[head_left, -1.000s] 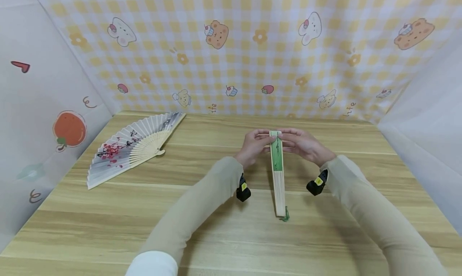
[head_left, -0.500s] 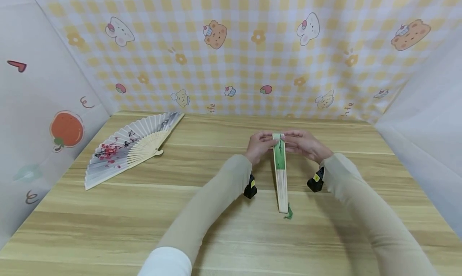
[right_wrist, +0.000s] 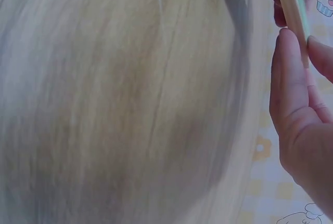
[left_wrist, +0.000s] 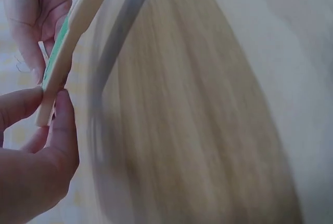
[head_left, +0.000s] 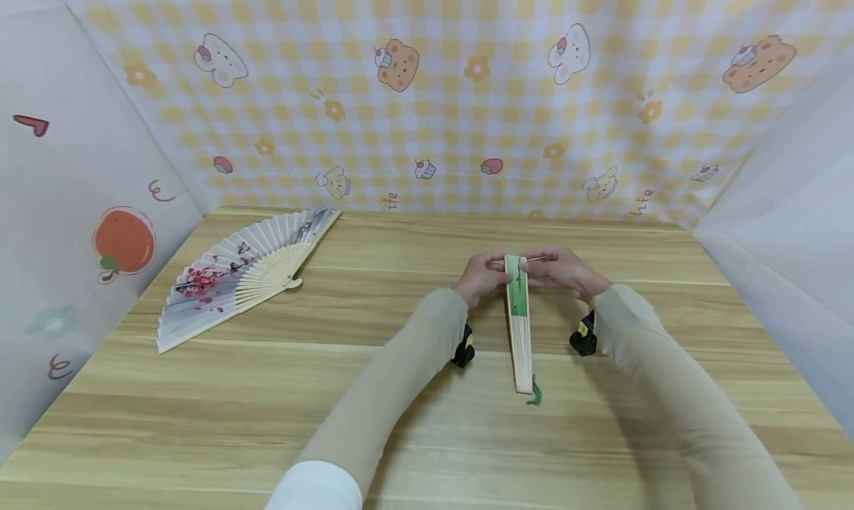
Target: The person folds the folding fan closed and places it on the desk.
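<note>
A folded green hand fan [head_left: 518, 313] with pale wooden ribs stretches lengthwise in front of the person, its green end farther away. The left hand [head_left: 482, 276] pinches the far end from the left side, thumb on top. From the other side, the right hand [head_left: 563, 271] pinches the same end. In the left wrist view, thumb and fingers of the left hand [left_wrist: 44, 146] close on the fan's edge [left_wrist: 62, 55]. The right wrist view has the right hand [right_wrist: 304, 109] with its thumb and fingers on the fan's tip [right_wrist: 294, 11]. A green tassel [head_left: 536, 391] hangs at the near end.
A second hand fan [head_left: 250, 273], white and grey with red blossoms, lies spread on the left of the wooden table [head_left: 200, 414]. A yellow checked cloth [head_left: 440, 110] hangs behind the table's far edge. White cloth walls [head_left: 73, 221] flank both sides.
Both hands have shifted slightly toward the near side along with the green fan's far end, which sits lower in view. The fan stays folded; the spread fan has not moved.
</note>
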A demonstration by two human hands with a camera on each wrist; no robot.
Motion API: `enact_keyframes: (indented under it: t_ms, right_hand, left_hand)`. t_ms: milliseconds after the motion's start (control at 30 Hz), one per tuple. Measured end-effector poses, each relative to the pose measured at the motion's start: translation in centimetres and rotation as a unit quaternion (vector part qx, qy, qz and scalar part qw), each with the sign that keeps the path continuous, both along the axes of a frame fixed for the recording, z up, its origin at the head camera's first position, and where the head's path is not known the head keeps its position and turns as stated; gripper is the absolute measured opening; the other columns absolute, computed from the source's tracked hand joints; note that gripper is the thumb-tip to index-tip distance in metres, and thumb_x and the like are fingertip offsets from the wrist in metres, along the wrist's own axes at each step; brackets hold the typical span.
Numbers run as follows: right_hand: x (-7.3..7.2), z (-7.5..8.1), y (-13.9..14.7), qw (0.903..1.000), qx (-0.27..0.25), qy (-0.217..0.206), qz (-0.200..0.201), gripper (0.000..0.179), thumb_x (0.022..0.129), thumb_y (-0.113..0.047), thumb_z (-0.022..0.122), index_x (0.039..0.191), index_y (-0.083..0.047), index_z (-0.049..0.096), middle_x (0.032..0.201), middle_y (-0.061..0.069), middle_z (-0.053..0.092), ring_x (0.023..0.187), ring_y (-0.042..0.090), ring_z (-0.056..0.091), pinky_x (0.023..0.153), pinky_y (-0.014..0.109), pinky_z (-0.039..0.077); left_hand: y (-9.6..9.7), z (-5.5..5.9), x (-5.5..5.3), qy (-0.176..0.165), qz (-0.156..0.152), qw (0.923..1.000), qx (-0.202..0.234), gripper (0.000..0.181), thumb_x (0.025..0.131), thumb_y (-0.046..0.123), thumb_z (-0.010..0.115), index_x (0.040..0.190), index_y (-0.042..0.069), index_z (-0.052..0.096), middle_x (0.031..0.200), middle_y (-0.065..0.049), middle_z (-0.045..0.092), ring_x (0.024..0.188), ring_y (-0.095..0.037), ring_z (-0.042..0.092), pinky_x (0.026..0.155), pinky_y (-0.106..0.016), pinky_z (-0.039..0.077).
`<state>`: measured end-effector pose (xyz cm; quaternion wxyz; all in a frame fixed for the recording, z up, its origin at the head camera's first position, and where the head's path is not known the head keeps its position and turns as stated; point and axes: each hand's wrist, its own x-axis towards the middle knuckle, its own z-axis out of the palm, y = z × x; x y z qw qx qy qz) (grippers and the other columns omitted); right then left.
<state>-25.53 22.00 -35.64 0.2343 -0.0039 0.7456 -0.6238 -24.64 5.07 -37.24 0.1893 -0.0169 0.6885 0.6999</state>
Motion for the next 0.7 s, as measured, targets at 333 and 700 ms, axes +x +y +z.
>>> enact_keyframes:
  t_ms: [333, 700]
  right_hand:
    - [-0.1, -1.1, -0.7, 0.9999, 0.008, -0.002, 0.007, 0.043, 0.087, 0.003, 0.05, 0.127, 0.01, 0.034, 0.107, 0.017, 0.054, 0.082, 0.014, 0.061, 0.084, 0.032, 0.047]
    - [0.2, -1.4, -1.2, 0.9994, 0.033, 0.01, -0.002, 0.043, 0.087, 0.002, 0.052, 0.126, 0.011, 0.036, 0.111, 0.017, 0.048, 0.084, 0.012, 0.058, 0.085, 0.032, 0.047]
  left_hand:
    - [-0.8, -0.9, -0.4, 0.008, -0.022, 0.9987, -0.046, 0.048, 0.077, -0.01, 0.059, 0.123, -0.001, 0.048, 0.111, -0.015, 0.058, 0.091, -0.02, 0.058, 0.07, -0.023, 0.051]
    - [-0.9, -1.0, -0.4, 0.001, -0.021, 0.9991, -0.037, 0.051, 0.074, -0.017, 0.057, 0.122, -0.003, 0.048, 0.112, -0.016, 0.057, 0.095, -0.02, 0.057, 0.072, -0.023, 0.051]
